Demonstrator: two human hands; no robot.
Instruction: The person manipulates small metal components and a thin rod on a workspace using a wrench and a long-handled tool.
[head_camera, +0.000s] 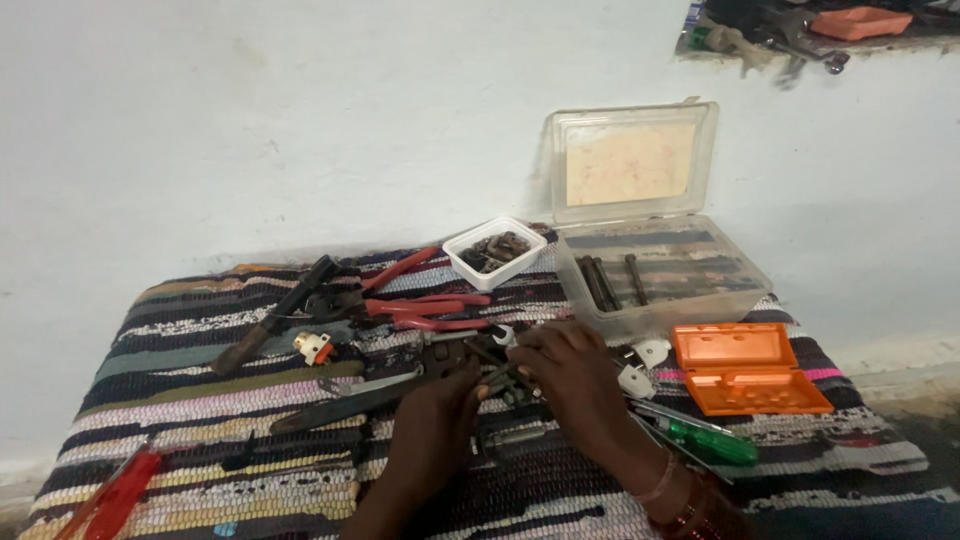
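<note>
From my head camera, both my hands meet at the lower middle of the frame over a striped woven rug (200, 420) that serves as my counter. My left hand (435, 425) comes up from the bottom edge, fingers curled and pressed around a small dark metal part (505, 378). My right hand (570, 375) reaches in from the lower right, wrist bent, with bangles at the wrist; its fingers pinch the same dark part from the other side. The part is too small and too shadowed to name more closely.

As far as I can judge, the work is midway: the part sits in both hands and looks not yet put together, and loose pieces lie around it. Two white plastic pieces (640, 368) rest just right of my right hand, and a small white and orange piece (314, 347) lies to the left.

Above my hands lie red-handled pliers (425, 310), touching a dark-handled tool (270, 320) at the left. A small white tray (494, 252) of dark bits stands above centre. A clear plastic box (660, 275) with its lid up stands at the upper right against the wall, dark rods inside. An orange case (745, 370) lies shut at the right, a green-handled screwdriver (700, 435) below it. A red-handled screwdriver (118, 495) lies at the lower left.
</note>
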